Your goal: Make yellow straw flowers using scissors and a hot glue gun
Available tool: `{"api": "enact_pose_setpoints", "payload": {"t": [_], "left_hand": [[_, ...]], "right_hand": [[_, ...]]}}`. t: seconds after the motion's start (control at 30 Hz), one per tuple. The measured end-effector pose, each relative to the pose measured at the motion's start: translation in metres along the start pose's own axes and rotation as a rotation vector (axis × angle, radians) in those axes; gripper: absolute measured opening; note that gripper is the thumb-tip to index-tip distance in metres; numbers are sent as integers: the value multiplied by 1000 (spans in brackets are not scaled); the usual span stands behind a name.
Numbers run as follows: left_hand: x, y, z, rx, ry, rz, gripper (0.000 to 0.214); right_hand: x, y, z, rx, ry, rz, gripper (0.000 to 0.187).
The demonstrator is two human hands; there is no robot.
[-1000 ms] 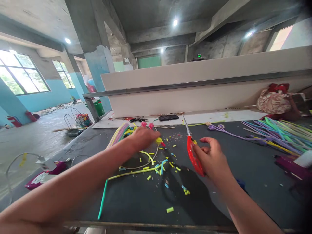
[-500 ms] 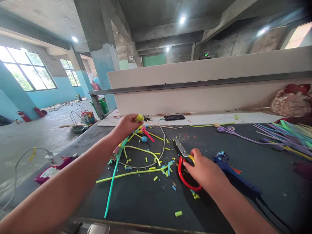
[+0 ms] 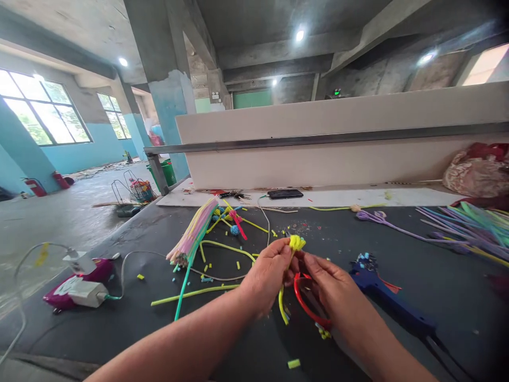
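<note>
left hand (image 3: 267,273) has come down from near the phone, bringing its yellow tuft (image 3: 296,243) to the middle of the frame, beside the right hand (image 3: 336,292). clearing the left side, that arm now shows me a bundle of pale pink and yellow stems (image 3: 194,231) it partly covered half a second ago.

head view, as i get it on my end: tuft upright, just right of frame centre, pinched in the left fingers. right hand curled, its fingertips close against the left ones just below the tuft; it also carries the scissors (image 3: 301,301), red handle hanging under the palm, blades mostly hidden by the hands. i cannot tell if the right fingertips grip the tuft too. a yellow strand (image 3: 282,307) curves down below the hands; i cannot make out whether it joins the tuft.

left of centre: a teal stem (image 3: 185,286) runs down from the bundle, crossing a lime stem (image 3: 191,294). above centre i note a small cluster with a pink piece (image 3: 238,223) and a blue ball (image 3: 234,230).

right of centre: a blue glue gun (image 3: 392,302) lies on the dark table (image 3: 445,281), near the right hand. far right, loose coloured stems (image 3: 473,233). phone (image 3: 285,194) on the white strip behind. one lime offcut (image 3: 294,364) at bottom centre.
</note>
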State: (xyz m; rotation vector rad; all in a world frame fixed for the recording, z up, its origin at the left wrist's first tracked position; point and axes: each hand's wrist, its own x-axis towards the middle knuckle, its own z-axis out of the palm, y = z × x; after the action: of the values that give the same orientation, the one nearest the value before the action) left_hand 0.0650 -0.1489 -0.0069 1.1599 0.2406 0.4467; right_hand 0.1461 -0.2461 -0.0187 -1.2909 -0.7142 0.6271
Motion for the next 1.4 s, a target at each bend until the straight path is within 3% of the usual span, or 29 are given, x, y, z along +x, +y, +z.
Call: {"api": "enact_pose_setpoints", "payload": {"t": [0.17,0.47,0.77,0.87,1.03,1.27,1.4], "left_hand": [[-6,-7,0,8,6,34,22],[-20,-9,2,-21,-85,26,54],[-26,2,-6,316,19,162,33],[-26,6,-5,305,18,188,26],[-23,5,-5,250,-6,186,19],[-26,1,-9,470,-63,299,17],[-29,3,-11,568,-40,348,19]], "right_hand": [[-2,3,8,249,-17,103,28],[-12,-14,11,445,13,257,18],[-15,-23,2,255,-130,185,15],[-16,-27,1,201,-209,197,15],[-16,-32,1,294,-279,237,19],[-18,-24,6,156,-77,212,32],[-19,-22,11,234,-17,191,31]]}}
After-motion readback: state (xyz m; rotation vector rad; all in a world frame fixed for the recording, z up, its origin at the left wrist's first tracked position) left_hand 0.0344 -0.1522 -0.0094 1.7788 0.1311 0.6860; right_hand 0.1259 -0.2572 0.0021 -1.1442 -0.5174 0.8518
